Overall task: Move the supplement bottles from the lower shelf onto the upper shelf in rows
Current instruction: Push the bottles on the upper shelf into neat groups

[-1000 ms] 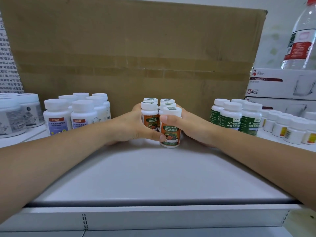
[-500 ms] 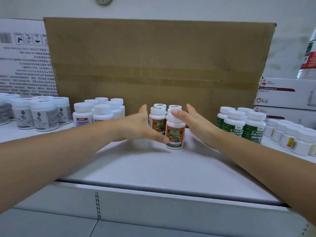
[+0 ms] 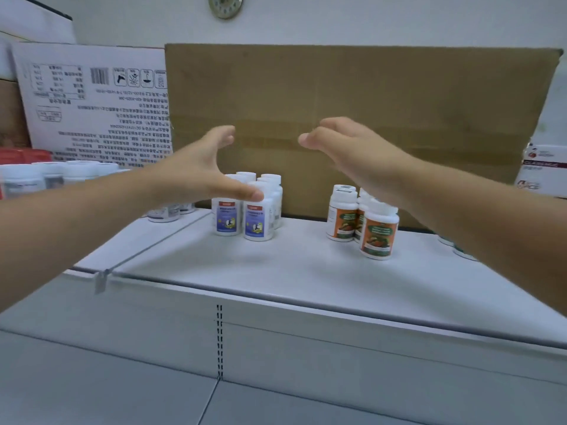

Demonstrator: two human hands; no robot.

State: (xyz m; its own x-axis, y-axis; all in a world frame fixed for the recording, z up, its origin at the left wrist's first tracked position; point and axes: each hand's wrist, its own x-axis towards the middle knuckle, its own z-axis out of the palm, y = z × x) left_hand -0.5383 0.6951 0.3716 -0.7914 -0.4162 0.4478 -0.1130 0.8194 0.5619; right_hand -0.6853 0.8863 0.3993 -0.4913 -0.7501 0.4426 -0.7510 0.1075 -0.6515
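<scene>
Both spread and empty, your left hand [image 3: 196, 167] and right hand [image 3: 352, 148] lift clear of the orange-label bottles [image 3: 379, 237], so that row looks placed.

far-right bottles [image 3: 461, 253]: mostly behind right forearm [image 3: 491, 228] | orange bottle labels [image 3: 379, 237]: text blurred

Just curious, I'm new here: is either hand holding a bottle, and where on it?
No, nothing is held. The left hand and right hand are both open, and the orange-label bottles stand ungripped on the shelf.
</scene>
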